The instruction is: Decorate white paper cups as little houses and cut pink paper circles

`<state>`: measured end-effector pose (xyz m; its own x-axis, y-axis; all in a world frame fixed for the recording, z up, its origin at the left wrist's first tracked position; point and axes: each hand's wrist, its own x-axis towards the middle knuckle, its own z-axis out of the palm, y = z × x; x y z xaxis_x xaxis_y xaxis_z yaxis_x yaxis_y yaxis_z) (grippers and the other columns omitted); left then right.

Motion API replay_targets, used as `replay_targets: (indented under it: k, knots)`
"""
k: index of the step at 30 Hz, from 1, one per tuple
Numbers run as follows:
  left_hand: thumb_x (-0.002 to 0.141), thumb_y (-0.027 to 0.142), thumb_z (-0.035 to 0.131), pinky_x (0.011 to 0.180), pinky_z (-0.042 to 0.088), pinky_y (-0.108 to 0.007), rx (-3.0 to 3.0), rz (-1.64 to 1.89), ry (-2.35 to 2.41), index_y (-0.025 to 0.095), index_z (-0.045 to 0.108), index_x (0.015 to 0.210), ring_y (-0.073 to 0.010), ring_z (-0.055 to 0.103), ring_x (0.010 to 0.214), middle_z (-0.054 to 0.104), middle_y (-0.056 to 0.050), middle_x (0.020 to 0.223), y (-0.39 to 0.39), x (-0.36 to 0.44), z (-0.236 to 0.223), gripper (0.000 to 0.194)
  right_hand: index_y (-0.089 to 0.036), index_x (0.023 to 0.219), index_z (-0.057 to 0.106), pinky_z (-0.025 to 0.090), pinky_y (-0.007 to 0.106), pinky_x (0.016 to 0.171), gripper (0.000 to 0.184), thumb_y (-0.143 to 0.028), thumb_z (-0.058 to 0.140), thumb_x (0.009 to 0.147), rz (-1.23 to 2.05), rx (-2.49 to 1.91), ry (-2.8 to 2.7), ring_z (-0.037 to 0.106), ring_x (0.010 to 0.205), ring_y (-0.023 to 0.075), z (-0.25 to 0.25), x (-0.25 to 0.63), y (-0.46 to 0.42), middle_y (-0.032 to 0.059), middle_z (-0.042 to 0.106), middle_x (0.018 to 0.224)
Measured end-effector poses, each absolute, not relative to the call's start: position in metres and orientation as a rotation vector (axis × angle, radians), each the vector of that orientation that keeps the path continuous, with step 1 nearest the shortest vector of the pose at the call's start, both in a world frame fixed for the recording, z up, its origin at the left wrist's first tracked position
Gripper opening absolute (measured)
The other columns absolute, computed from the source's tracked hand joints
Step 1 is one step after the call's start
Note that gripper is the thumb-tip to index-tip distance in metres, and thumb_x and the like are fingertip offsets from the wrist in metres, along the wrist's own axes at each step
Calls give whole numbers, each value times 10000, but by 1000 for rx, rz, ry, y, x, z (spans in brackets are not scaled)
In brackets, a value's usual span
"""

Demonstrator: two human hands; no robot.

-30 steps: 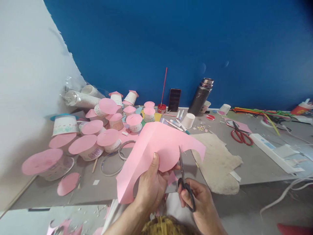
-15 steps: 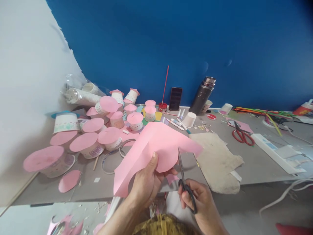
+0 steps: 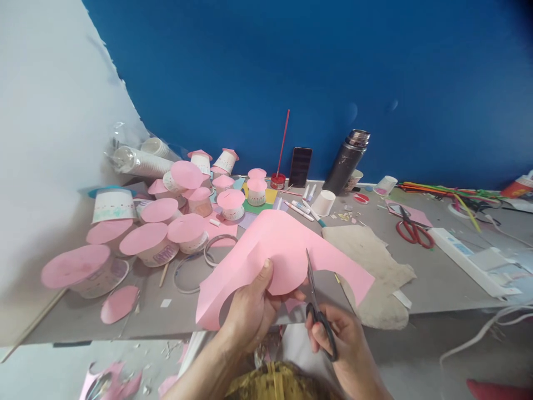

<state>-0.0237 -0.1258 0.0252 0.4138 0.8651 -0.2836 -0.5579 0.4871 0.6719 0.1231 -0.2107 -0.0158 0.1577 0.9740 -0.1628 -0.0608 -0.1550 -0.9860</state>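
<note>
My left hand [image 3: 254,305] grips a sheet of pink paper [image 3: 275,239], thumb on top and fingers underneath. A curved cut runs along the sheet's lower side, leaving a rounded part near my thumb and a strip that hangs off to the right. Black-handled scissors [image 3: 313,297] are in my right hand [image 3: 339,339], fingers through the loops. Their blades point up and away from me, set in the paper at the edge of the rounded part. The paper hides the tips of my left fingers in part.
Paper cups with pink discs [image 3: 145,244] crowd the left side. Behind the sheet are markers [image 3: 300,210], a white cup [image 3: 323,203], a phone [image 3: 300,166] and a dark flask [image 3: 346,162]. A beige cloth [image 3: 370,272], red-handled scissors [image 3: 414,230] and a power strip [image 3: 466,261] lie to the right.
The cut strip on the right side of the paper has swung outward and down, over the cloth. The scissors have shifted slightly right, with their tips still at the cut.
</note>
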Motion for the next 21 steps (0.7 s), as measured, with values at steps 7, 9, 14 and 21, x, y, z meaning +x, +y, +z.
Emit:
replay_targets:
  k: [7,9,14,21]
  knots:
    - [821,471,782,739,611,-398,527,960,655,64,723,976,-304,752,839,772,-156,852,-124,-23,25,440,-181,626,626,382,239,475,594,-758,763,671,1218,-1383,-994,500,484,135,-13,125,-212,9,539,499]
    - [842,470,762,752,611,-405,521,952,654,59,720,979,-304,752,842,772,-163,861,-124,-23,25,435,-180,656,643,391,240,485,572,-736,775,681,1232,-1370,-994,506,490,135,-15,127,-213,4,544,506]
    - [857,437,751,780,607,-418,507,945,656,52,713,997,-313,750,870,773,-177,883,-125,-22,24,412,-177,754,682,418,243,539,517,-690,749,764,1262,-1362,-986,542,547,142,-23,130,-216,13,594,563]
    - [823,465,774,714,595,-370,506,942,677,55,722,1006,-321,751,862,771,-171,853,-125,-20,22,451,-173,775,698,408,243,532,505,-676,730,797,1247,-1346,-1024,541,544,144,-35,135,-217,24,614,563]
